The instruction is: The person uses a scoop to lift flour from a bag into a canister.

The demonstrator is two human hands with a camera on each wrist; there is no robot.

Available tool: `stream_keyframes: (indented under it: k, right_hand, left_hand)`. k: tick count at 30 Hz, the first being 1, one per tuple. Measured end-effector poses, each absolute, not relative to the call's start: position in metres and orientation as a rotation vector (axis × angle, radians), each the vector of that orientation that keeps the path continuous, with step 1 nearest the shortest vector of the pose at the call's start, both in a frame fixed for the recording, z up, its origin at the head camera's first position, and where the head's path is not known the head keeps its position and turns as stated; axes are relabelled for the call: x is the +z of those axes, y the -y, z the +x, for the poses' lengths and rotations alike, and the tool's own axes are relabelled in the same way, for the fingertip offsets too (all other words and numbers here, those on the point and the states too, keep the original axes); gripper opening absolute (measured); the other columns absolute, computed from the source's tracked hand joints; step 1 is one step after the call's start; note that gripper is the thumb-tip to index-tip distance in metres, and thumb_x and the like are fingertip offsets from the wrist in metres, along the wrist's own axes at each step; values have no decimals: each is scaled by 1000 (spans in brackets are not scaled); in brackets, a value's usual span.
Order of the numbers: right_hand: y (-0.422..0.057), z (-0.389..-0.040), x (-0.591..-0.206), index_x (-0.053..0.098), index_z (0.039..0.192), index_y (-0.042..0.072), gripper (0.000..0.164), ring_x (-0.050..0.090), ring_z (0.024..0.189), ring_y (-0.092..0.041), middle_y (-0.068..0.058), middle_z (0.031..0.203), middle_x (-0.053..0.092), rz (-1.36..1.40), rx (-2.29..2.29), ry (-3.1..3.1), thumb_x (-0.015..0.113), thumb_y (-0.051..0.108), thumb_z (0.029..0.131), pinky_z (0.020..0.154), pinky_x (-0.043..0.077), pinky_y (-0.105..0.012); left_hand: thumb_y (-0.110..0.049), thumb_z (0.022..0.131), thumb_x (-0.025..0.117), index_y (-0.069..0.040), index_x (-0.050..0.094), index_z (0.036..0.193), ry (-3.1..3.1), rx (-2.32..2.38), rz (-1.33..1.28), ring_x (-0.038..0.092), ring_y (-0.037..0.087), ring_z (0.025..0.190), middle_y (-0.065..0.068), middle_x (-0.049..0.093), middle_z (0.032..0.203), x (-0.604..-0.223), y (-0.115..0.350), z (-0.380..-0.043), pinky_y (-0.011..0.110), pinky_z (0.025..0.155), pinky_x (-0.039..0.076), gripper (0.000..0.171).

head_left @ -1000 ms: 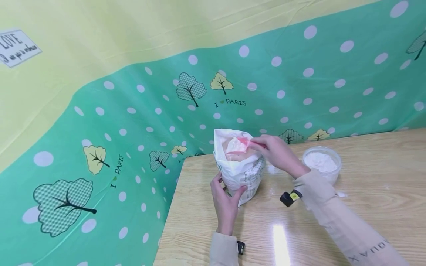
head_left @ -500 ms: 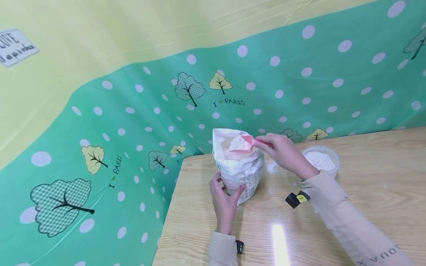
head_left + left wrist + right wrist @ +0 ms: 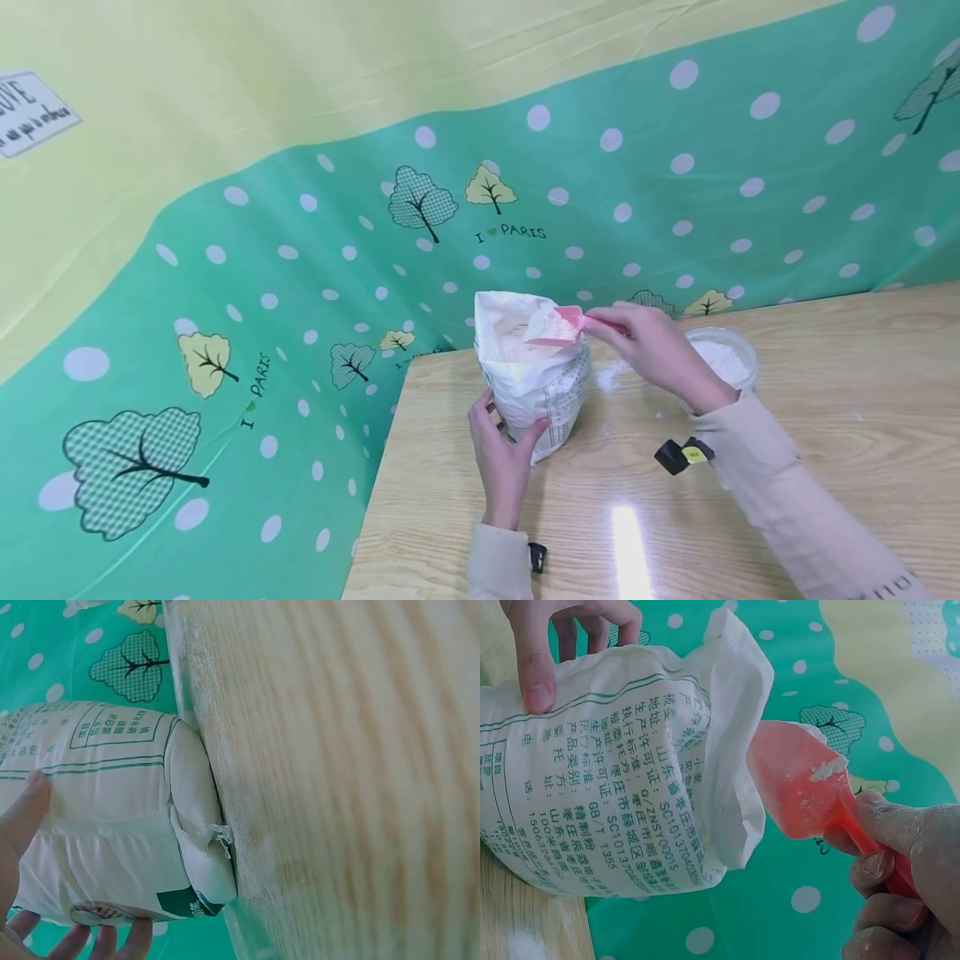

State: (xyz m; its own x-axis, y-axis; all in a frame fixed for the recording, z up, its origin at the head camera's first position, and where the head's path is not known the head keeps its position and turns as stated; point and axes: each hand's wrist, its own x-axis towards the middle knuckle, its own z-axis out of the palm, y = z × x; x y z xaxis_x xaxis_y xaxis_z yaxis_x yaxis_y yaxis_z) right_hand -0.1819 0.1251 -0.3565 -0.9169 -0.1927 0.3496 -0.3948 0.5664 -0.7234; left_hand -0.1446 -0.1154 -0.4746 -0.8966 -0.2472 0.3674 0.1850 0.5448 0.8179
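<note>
An opened white flour bag [image 3: 534, 385] with green print stands upright on the table. My left hand [image 3: 501, 458] grips its lower side, the thumb on the front and the fingers wrapped around the other side, as the left wrist view also shows on the bag [image 3: 105, 795]. By its handle my right hand [image 3: 654, 346] holds a red-pink scoop [image 3: 567, 325] above the bag's mouth, heaped with white flour. In the right wrist view, the scoop [image 3: 799, 780] is partly behind the bag's rim, and flour dusts my thumb [image 3: 892, 821].
To the right, partly behind my right forearm, stands a clear round tub [image 3: 752, 357] with white flour in it. The wooden table [image 3: 840, 400] meets a green dotted cloth [image 3: 435, 283] behind and on the left.
The loaded scoop in my right hand has moved right and slightly up, from inside the bag's mouth towards its right rim. My left hand stays on the bag.
</note>
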Motion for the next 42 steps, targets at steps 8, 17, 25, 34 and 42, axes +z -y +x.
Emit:
stream_keyframes:
  k: [8,17,25,34,42]
  right_hand:
    - [-138,-173,-360,68,125,7,35,61,89,-22,-8,105,72,438,1321,2547,59,30,100,79,53,-39]
    - [-154,-162,-367,68,125,6,37,62,90,-24,-12,109,71,397,1299,2542,58,32,100,80,54,-39]
    - [-166,-153,-375,67,126,1,38,65,93,-30,-18,113,71,364,1248,2536,59,29,100,80,57,-45]
    - [-181,-144,-380,68,124,3,35,66,99,-33,-19,115,70,340,1239,2497,61,27,99,79,54,-22]
    - [-196,-137,-386,68,125,3,34,61,112,-42,-22,124,66,298,1279,2485,62,25,99,80,34,6]
  left_hand:
    - [-30,69,90,-15,42,140,2344,-1325,52,49,20,122,3,48,132,-474,115,-144,40,95,55,88]
    - [-34,69,90,-16,41,142,2355,-1322,60,48,19,123,1,47,132,-475,116,-144,38,96,55,89]
    - [-32,70,90,-16,41,141,2355,-1321,51,47,17,122,0,47,132,-476,116,-144,37,96,54,88]
    - [-33,69,90,-15,41,141,2341,-1305,30,48,18,121,2,48,130,-476,116,-143,38,94,55,88]
    - [-32,70,89,-15,41,141,2341,-1309,37,48,18,121,2,48,131,-477,117,-143,39,94,55,88]
